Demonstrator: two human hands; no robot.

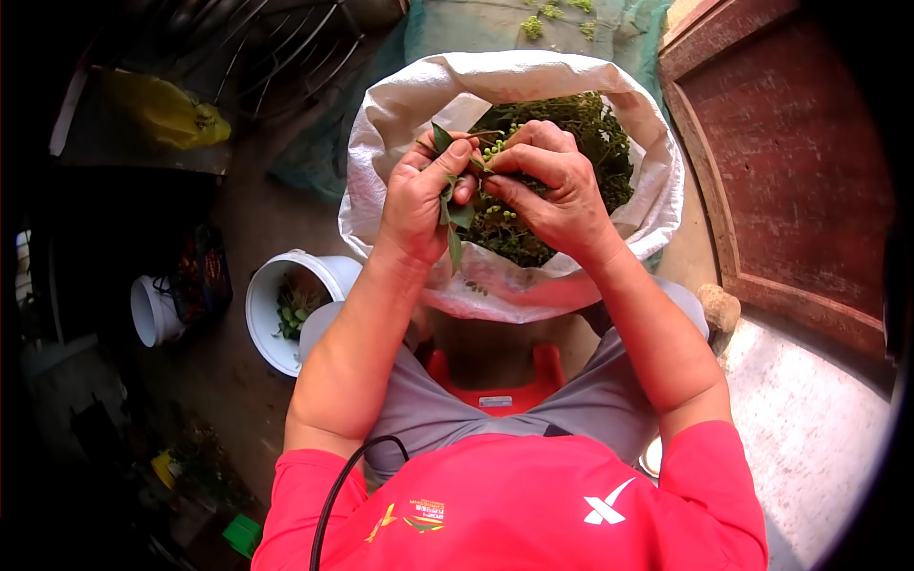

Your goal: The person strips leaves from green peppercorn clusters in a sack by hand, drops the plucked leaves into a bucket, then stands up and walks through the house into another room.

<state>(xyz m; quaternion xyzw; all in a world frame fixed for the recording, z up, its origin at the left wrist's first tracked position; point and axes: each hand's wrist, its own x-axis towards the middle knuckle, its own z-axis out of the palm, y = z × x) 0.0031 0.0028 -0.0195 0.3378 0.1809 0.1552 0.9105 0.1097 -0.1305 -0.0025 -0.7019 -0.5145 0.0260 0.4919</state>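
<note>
A leafy sprig (454,214) with green leaves hangs from my left hand (422,195), whose thumb and fingers are closed on its stem. Close beside it on the right, my right hand (555,190) pinches at a cluster of small green berries (495,149), fingertips near the sprig. Both hands are over the mouth of a white woven sack (381,114) with its rim rolled outward. Inside the sack lies a heap of dark green stems and berries (609,143). My right fingertips partly hide what they grip.
A white bucket (260,314) holding leaves stands to the left, with a smaller white bucket (157,314) farther left. Beyond the sack, berry clusters (533,27) lie on green netting. A red wooden door (790,143) is at the right. A red stool (495,395) shows between my legs.
</note>
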